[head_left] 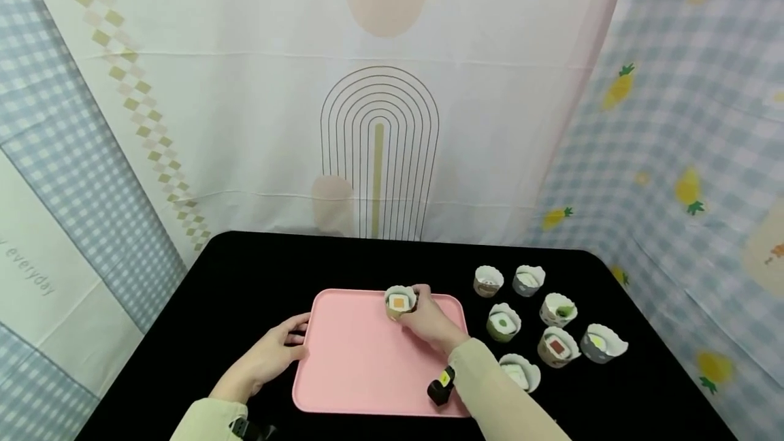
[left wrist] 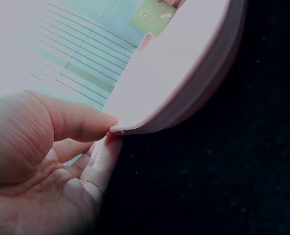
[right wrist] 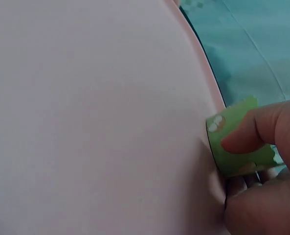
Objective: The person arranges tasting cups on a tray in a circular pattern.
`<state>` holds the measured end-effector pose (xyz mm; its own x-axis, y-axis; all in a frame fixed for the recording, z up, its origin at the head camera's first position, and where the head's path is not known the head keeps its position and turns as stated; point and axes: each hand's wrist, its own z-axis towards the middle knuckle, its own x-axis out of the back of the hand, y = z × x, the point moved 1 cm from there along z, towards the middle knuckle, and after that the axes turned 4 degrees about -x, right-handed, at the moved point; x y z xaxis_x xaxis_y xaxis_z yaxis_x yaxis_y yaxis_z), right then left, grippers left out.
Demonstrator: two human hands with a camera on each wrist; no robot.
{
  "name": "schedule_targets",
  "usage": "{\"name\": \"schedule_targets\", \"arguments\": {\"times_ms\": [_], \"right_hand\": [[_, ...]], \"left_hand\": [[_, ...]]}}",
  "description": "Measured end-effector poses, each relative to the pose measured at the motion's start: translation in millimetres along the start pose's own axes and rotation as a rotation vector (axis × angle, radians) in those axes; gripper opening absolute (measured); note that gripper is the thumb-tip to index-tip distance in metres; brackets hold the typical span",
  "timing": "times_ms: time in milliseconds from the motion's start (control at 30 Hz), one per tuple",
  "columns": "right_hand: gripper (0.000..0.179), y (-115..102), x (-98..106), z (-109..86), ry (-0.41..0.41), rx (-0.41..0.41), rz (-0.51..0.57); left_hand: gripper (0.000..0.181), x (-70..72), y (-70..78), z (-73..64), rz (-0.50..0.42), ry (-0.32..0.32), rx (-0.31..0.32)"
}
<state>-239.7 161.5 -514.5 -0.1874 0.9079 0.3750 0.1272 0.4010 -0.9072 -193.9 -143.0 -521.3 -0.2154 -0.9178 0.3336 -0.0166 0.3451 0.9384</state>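
Behind everything we are seeing a patterned curtain, and before it a black counter is carrying a pink tray. The left hand is pinching the tray's left edge in a narrow grip, thumb above, fingers below. The right hand is holding a green paper cup between thumb and fingers, over the far part of the tray, right of its middle; we are not quite able to tell if its base is touching. Seven other cups are standing on the right. In the held cup, a white piece with an orange square is showing.
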Motion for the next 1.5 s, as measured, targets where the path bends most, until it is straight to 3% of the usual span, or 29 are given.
{"name": "schedule_targets", "arguments": {"times_ms": [367, 767, 933, 1133, 1300, 1500], "right_hand": [[0.061, -2, -1, 1.9, 0.008, 0.0, 0.058], [0.065, 0, 0, 6.0, 0.031, -0.007, 0.036], [0.071, -1, 5, 2.8, -0.02, -0.009, 0.032], [0.073, -16, 30, -15.0, -0.04, 0.007, 0.014], [0.065, -27, 63, -37.1, -0.031, 0.018, -0.088], [0.053, -20, 107, -66.7, -0.045, 0.048, -0.283]], "left_hand": [[0.063, 2.2, 4.2, 0.2, 0.005, -0.009, 0.0], [0.062, 1.3, 3.3, 3.7, -0.001, -0.028, -0.021], [0.063, 0.1, 1.1, 2.3, -0.002, -0.035, -0.02], [0.062, 0.9, 4.7, 2.3, 0.016, -0.024, -0.013], [0.062, 1.0, 4.9, 0.3, 0.01, -0.014, -0.015], [0.063, 2.5, 1.6, -3.1, -0.004, -0.016, -0.013]]}}
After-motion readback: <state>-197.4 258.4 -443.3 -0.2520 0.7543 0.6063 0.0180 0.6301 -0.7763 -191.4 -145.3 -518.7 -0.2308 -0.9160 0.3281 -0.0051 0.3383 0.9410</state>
